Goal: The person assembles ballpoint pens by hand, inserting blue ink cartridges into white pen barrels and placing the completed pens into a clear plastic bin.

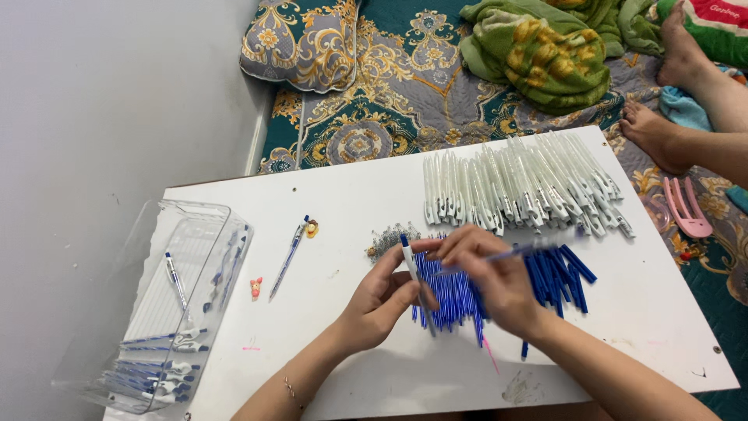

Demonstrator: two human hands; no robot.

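The left hand (383, 300) pinched a white pen barrel (413, 269) with a blue tip; the right hand's (491, 273) fingers gripped a thin blue refill (518, 251).

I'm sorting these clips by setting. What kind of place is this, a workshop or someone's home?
Most likely a home, on or beside a bed: a patterned quilt and pillow lie behind the low white board, and another person's bare feet rest nearby. Pen parts cover the board.
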